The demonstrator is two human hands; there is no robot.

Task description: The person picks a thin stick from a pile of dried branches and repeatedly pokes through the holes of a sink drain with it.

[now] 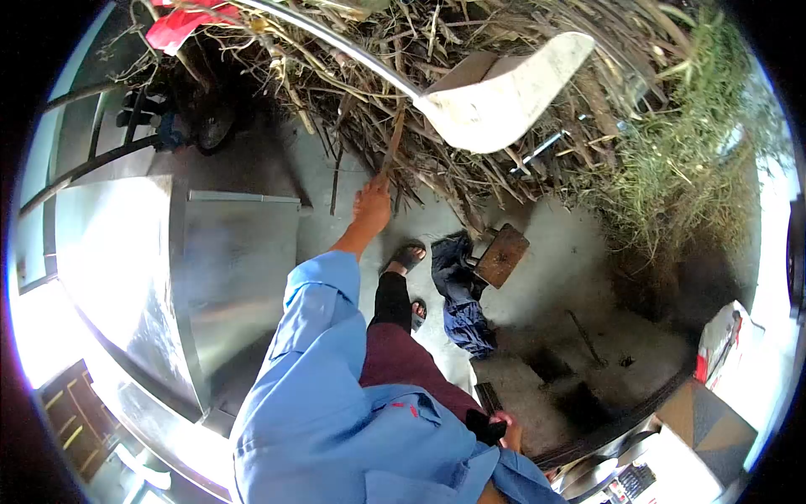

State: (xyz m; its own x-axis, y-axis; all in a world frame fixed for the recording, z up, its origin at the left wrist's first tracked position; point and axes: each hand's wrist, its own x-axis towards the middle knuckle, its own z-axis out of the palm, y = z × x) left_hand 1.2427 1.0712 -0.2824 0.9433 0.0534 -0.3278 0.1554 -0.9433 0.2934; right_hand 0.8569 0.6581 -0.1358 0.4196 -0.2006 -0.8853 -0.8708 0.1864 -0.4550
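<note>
My left hand [372, 204] reaches forward in a blue sleeve, its fingers closed round a thin brown stick [393, 144]. The stick's far end meets a large pile of dry sticks [361, 92]. My right hand [507, 430] is low by my right side, partly hidden by my clothes. Its fingers look curled against a dark thing [485, 427] that I cannot make out. A whitish dustpan [495, 109] with a long metal handle lies over the pile, in front of and to the right of my left hand.
A small wooden stool [501, 255] lies near my feet beside a dark cloth [464, 294]. Green dry brush [680, 160] stands at the right. A metal cabinet [239, 277] is at my left. A white bag [724, 344] stands at the far right.
</note>
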